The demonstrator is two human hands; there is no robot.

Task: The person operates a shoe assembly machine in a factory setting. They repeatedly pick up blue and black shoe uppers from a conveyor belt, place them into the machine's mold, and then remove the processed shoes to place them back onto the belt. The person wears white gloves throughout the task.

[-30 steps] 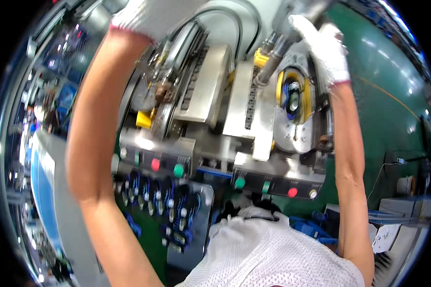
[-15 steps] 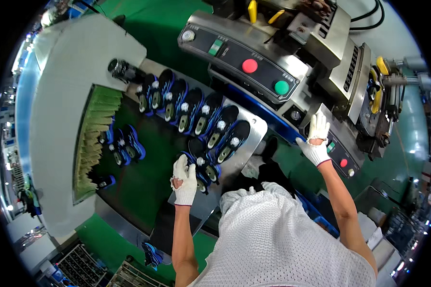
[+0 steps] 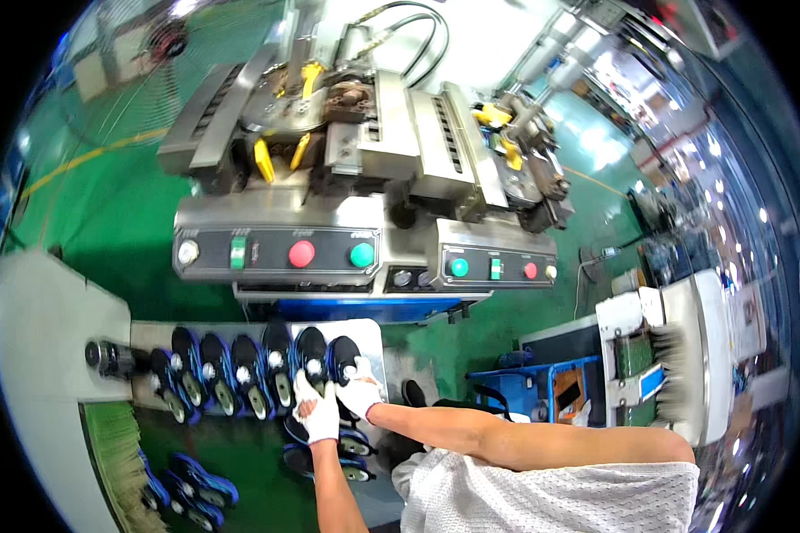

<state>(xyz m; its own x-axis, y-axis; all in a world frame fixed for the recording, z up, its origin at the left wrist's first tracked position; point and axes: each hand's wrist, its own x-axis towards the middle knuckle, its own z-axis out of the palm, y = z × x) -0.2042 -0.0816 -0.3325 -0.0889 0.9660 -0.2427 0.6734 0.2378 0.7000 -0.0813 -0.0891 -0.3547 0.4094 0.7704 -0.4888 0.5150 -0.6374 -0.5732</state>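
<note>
Black shoes with blue edges and white knots on top stand in a slanting row on a metal table (image 3: pixel 372 336). My left hand (image 3: pixel 316 413), in a white glove torn near the thumb, is closed over the near end of one shoe (image 3: pixel 311 348) toward the row's right. Right beside it, my gloved right hand (image 3: pixel 360 393) grips the near end of the rightmost shoe (image 3: pixel 342 352). My fingertips are partly hidden against both shoes. Several more shoes (image 3: pixel 356 442) lie just below my hands, partly covered by the left one.
Beyond the table stands a machine with two control panels (image 3: pixel 276 253) of coloured buttons and yellow-handled clamps (image 3: pixel 264 160). At left, a pale housing with a bristle curtain (image 3: pixel 107 453) has shoes (image 3: pixel 200 484) beside it. A blue cart (image 3: pixel 529 391) and another bristled machine (image 3: pixel 684 373) are at right.
My right hand has left the right-hand control panel and come down to the rightmost shoe. My left hand has moved up to the row. The view has turned right.
</note>
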